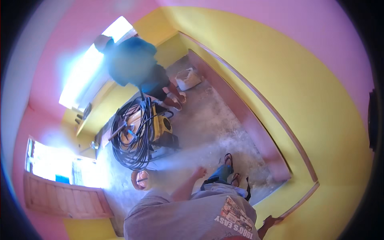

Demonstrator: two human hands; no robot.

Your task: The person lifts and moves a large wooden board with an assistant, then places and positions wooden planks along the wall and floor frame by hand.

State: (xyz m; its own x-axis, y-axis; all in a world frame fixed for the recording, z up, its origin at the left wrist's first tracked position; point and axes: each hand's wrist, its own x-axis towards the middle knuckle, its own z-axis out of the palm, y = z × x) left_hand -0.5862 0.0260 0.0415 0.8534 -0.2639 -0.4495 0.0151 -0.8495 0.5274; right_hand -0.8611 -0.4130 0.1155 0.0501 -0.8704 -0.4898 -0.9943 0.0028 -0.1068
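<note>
My right hand [272,220] is at the end of a brown wooden strip [300,200] on the yellow wall, low at the right. Its fingers look closed on that end, though they are small and dark here. My left hand [200,173] hangs in front of my body with curled fingers, and nothing shows in it. Ahead and to the left, a large coil of black cable [120,150] lies over a yellow and black machine [163,125]. A hammer-like tool [119,131] rests amid the coil.
Another person [134,60] stands at the bright window, facing away from me. A whitish sack [188,79] sits on the floor beyond. Along the right wall runs a low pinkish ledge [256,132]. A brown panelled door [66,198] and a roundish orange-brown object [140,180] are at left.
</note>
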